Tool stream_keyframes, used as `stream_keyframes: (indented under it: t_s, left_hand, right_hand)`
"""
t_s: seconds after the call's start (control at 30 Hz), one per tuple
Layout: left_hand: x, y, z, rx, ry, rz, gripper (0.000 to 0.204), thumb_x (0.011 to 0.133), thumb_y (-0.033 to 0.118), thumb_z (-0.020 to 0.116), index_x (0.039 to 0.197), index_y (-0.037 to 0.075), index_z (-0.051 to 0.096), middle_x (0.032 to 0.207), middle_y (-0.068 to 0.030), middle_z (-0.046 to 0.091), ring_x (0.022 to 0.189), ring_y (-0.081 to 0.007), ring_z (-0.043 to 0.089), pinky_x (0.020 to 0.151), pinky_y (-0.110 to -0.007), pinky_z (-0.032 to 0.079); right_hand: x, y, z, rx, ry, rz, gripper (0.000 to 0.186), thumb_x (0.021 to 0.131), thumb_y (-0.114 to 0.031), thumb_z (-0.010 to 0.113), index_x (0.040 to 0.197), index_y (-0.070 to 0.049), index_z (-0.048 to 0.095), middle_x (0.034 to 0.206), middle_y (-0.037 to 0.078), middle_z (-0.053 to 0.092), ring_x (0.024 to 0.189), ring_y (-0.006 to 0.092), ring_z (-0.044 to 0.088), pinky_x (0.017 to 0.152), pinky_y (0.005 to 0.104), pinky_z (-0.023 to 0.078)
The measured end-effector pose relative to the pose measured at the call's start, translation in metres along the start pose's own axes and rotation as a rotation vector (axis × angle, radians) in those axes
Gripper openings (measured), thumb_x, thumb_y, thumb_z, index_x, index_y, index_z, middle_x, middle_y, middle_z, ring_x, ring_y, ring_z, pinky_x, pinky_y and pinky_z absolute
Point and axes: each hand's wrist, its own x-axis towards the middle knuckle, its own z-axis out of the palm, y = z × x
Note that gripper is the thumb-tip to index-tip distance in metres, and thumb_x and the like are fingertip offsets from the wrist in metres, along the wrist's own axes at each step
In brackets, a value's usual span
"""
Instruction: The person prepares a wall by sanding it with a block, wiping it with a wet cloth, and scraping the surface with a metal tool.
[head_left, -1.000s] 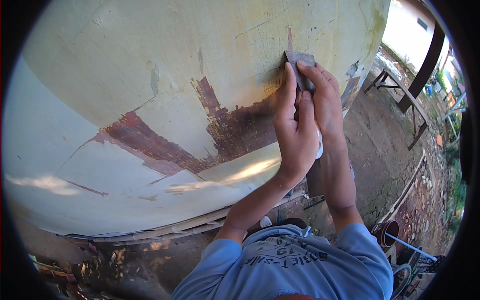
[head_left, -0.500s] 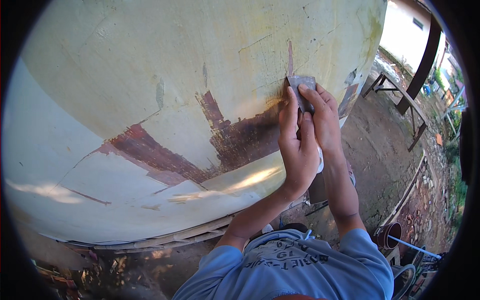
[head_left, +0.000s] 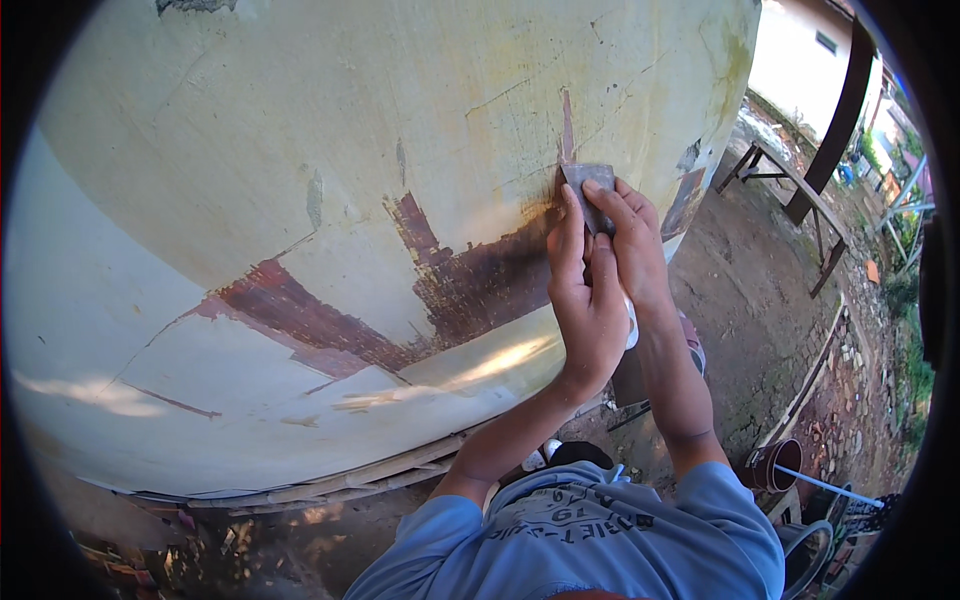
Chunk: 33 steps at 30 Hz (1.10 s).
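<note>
A grey, flat metal scraper point(head_left: 590, 180) lies against a large curved surface point(head_left: 330, 110) coated in worn cream paint. My right hand point(head_left: 632, 240) grips it from the right, its fingertips over the blade's face. From the left my left hand point(head_left: 588, 300) holds it too, fingers along the blade's edge and thumb near its lower end. The palms and fingers hide whatever handle there is. Beside the blade lies a dark reddish-brown bared patch point(head_left: 490, 285) with ragged edges, and a thin bared strip point(head_left: 567, 125) runs up from the blade's top edge.
Another brown bared patch point(head_left: 300, 310) is farther left on the surface, with cracks around it. Bamboo-like poles point(head_left: 340, 490) run beneath its lower edge. On the right stand a wooden trestle point(head_left: 800, 190) on bare soil and a brown bucket point(head_left: 773, 465) with a pale blue stick.
Both hands and the scraper sit slightly lower and more to the left in the picture; the whole view has shifted somewhat as well. The grip looks the same.
</note>
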Motion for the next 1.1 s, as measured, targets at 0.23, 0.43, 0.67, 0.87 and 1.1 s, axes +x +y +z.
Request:
stream_keyframes:
  t_s: [0.23, 0.43, 0.67, 0.87, 1.1]
  left_hand:
    - [0.009, 0.007, 0.0, -0.029, -0.043, -0.045, 0.051, 0.1, 0.003, 0.043, 0.149, -0.004, 0.031, 0.14, -0.0154, 0.049, 0.122, -0.0139, 0.048, 0.101, -0.027, 0.039]
    - [0.013, 0.005, 0.011, 0.181, 0.052, 0.141, 0.051, 0.097, 0.0, 0.044, 0.147, -0.006, 0.034, 0.135, -0.0217, 0.049, 0.126, -0.0292, 0.05, 0.103, -0.035, 0.041]
    - [0.025, 0.017, 0.011, -0.191, -0.026, -0.037, 0.05, 0.099, 0.001, 0.043, 0.148, -0.005, 0.033, 0.139, -0.0159, 0.05, 0.12, -0.0156, 0.05, 0.102, -0.028, 0.04]
    - [0.016, 0.012, 0.003, -0.064, -0.038, 0.027, 0.05, 0.1, 0.002, 0.043, 0.148, -0.006, 0.032, 0.142, -0.0176, 0.047, 0.126, -0.017, 0.047, 0.103, -0.029, 0.039]
    - [0.017, 0.01, 0.011, -0.067, -0.019, 0.031, 0.05, 0.099, 0.002, 0.044, 0.147, -0.008, 0.032, 0.144, -0.0193, 0.046, 0.125, -0.0187, 0.049, 0.104, -0.029, 0.039]
  right_hand:
    - [0.007, -0.013, 0.008, 0.002, -0.032, -0.057, 0.015, 0.094, -0.014, 0.059, 0.094, -0.001, 0.065, 0.077, 0.001, 0.065, 0.06, 0.0041, 0.055, 0.054, 0.0204, 0.043]
    - [0.012, -0.024, 0.0, 0.024, -0.085, 0.038, 0.016, 0.095, -0.015, 0.06, 0.095, -0.001, 0.066, 0.078, 0.002, 0.066, 0.061, 0.0049, 0.058, 0.054, 0.0202, 0.045]
    - [0.019, -0.028, 0.009, 0.049, -0.152, -0.086, 0.018, 0.095, -0.017, 0.06, 0.099, 0.0, 0.064, 0.078, 0.001, 0.066, 0.06, 0.0042, 0.056, 0.055, 0.0203, 0.045]
    - [0.01, -0.022, 0.01, -0.026, -0.054, -0.058, 0.016, 0.094, -0.016, 0.061, 0.095, -0.001, 0.066, 0.077, 0.0, 0.065, 0.059, 0.0043, 0.056, 0.055, 0.0204, 0.044]
    - [0.011, -0.019, 0.0, -0.04, -0.067, -0.048, 0.018, 0.095, -0.016, 0.06, 0.1, 0.0, 0.066, 0.084, 0.001, 0.067, 0.068, 0.0053, 0.058, 0.061, 0.021, 0.045]
